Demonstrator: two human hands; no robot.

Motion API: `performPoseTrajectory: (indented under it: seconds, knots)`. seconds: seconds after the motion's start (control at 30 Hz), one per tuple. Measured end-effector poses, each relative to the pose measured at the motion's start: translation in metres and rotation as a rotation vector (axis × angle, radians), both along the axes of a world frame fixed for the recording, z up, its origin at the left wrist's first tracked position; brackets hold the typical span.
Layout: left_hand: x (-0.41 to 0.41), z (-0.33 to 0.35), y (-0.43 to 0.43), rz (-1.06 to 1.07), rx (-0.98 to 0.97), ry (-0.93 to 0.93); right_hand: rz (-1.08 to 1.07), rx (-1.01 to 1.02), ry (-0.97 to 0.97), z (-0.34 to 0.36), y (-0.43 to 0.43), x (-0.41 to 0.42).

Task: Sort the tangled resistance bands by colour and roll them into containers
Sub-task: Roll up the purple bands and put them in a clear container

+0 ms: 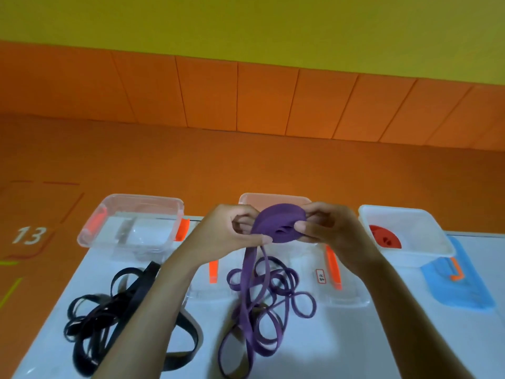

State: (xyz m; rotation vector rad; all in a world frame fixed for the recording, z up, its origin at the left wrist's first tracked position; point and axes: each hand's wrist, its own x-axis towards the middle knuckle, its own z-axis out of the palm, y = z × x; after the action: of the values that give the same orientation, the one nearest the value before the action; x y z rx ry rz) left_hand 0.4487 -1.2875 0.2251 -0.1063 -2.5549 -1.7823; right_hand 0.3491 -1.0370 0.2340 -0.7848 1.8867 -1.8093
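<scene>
On the far left, the orange floor (41,165) carried a painted white "13" (28,235). At the counter's (382,337) back edge stood a clear plastic container (142,198), rounded at the corners, with orange latches at its ends. In front of it lay the black resistance bands (109,315), flat rubbery straps heaped in loose loops, partly hidden under my left forearm.

My left hand (226,233) pinched the purple resistance band (276,225) between thumb and curled fingers, just where the flat strap left the coil. The wound part was a thick, matte disc held up between both hands. The rest of it hung straight down and spread over the counter in tangled loops. Both hands and the coil blocked most of the middle clear container (273,196); only its far rim, its orange latches and a small white label (321,276) showed.

My right hand (328,231) gripped the coil's other side, fingers curled round it.

To the right sat a white opaque container (415,257) holding a rolled red band (385,239). A blue lid (464,285) lay just beside it.
</scene>
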Motion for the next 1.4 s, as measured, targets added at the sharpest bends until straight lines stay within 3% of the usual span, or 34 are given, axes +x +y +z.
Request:
performPoseTrajectory:
  seconds: [0.07,0.2,0.43,0.57,0.63,0.73,0.8,0.83,0.93,1.03,1.2,1.4]
  knots:
    - [-0.002,0.004,0.004,0.000,-0.028,0.030,0.050,0.026,0.002,-0.005,0.005,-0.003]
    - [-0.010,0.011,0.008,-0.008,-0.117,0.039,0.115,0.226,0.231,0.001,0.015,-0.013]
    - [-0.017,0.019,0.016,-0.053,-0.239,0.071,0.128,0.320,0.433,0.015,0.019,-0.022]
    - [-0.011,0.011,0.016,0.063,-0.136,0.143,0.067,0.337,0.573,0.007,0.019,-0.016]
    - [-0.005,0.004,0.017,0.130,0.005,0.146,-0.008,0.263,0.502,0.000,0.019,-0.013]
    - [0.004,-0.002,0.016,0.144,0.208,0.070,-0.028,0.141,0.244,-0.006,0.016,-0.006]
    - [0.009,-0.001,0.011,0.117,0.155,0.030,-0.014,0.242,0.345,-0.012,0.013,0.000]
    - [0.010,0.001,0.009,0.092,0.091,0.016,-0.018,0.306,0.488,-0.013,0.011,0.005]
    - [0.013,0.013,0.007,0.039,-0.045,-0.003,-0.011,0.277,0.706,-0.009,0.008,0.014]
    - [0.014,0.023,0.012,0.027,-0.143,0.053,-0.012,0.248,0.582,0.009,0.008,0.017]
    - [0.016,0.029,0.017,0.086,-0.087,0.091,-0.122,0.057,0.262,0.009,0.009,0.019]
    - [0.014,0.037,0.030,-0.015,-0.309,0.116,0.007,0.261,0.357,0.023,0.012,0.026]
